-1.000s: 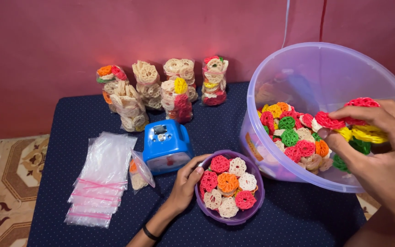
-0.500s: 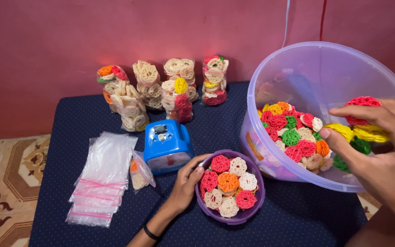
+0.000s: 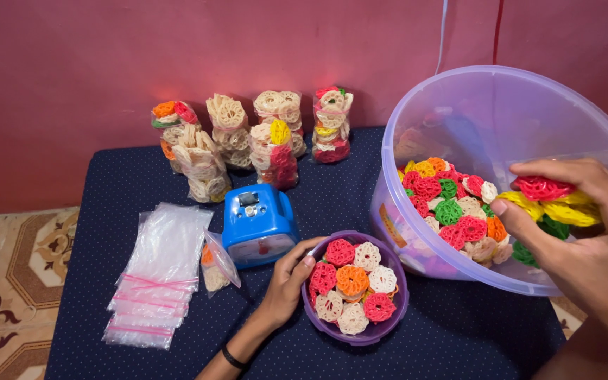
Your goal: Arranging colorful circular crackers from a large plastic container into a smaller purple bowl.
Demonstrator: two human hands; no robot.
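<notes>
Little moved: right hand [image 3: 585, 239] pinching crackers [image 3: 547, 200] over tub [image 3: 459, 105]; left hand [image 3: 286, 278] cupping bowl [image 3: 388, 327].

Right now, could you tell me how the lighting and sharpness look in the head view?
Head view: warm light, soft shadows; the small bowl and left hand are sharp; the right hand close to the lens looks large and slightly soft.

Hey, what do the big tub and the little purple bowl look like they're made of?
Big tub: likely thin translucent plastic with a faint lilac tint; the coloured crackers show through its wall. Purple bowl: apparently opaque plastic, smooth with a slight sheen on its rim.
</notes>
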